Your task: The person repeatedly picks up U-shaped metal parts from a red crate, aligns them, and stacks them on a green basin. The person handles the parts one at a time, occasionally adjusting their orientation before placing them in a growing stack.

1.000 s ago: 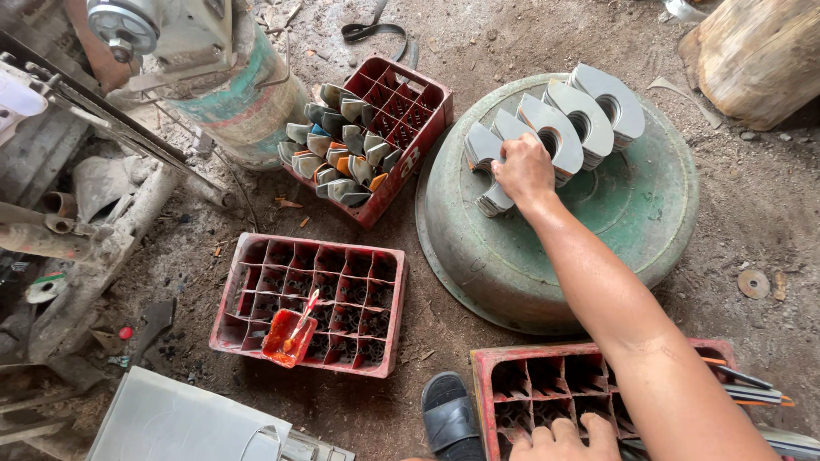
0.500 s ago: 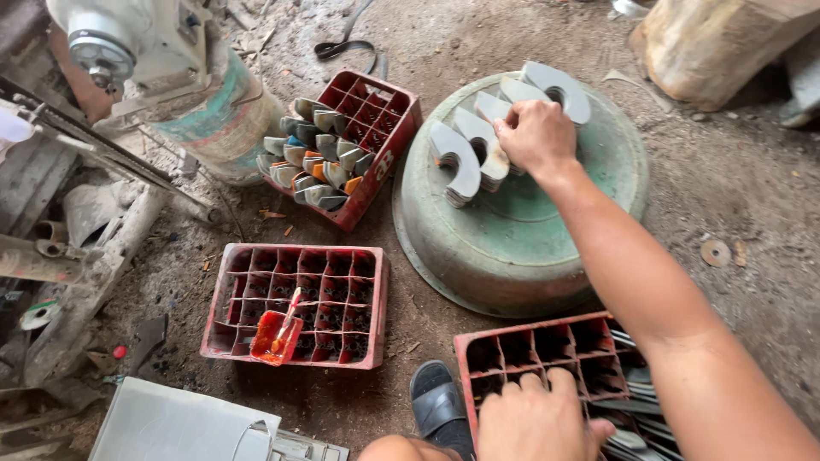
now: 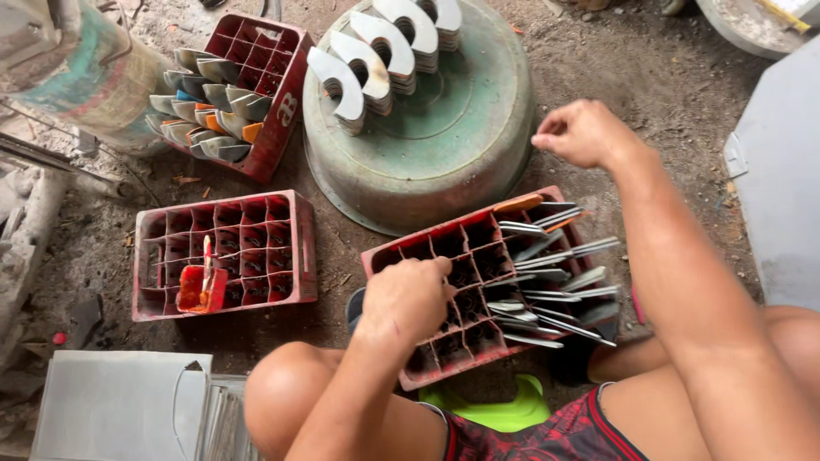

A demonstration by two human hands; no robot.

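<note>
The left hand (image 3: 406, 300) is closed, gripping the red crate (image 3: 478, 282). At two o'clock, the right hand (image 3: 581, 132) is loosely curled, holding nothing.

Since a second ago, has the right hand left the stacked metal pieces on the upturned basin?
Yes. The right hand has come off the stacked metal pieces and now hovers off the upturned basin rim, toward the near crate.

i sit in a rough small workshop with a bare dirt floor (image 3: 649, 77). around me are red plastic compartment crates (image 3: 224, 254) filled with cut metal pieces (image 3: 547, 273), an upturned green metal basin (image 3: 461, 128) carrying stacks of curved grey metal parts (image 3: 376, 51), and an old paint-stained drum (image 3: 85, 77).
</note>
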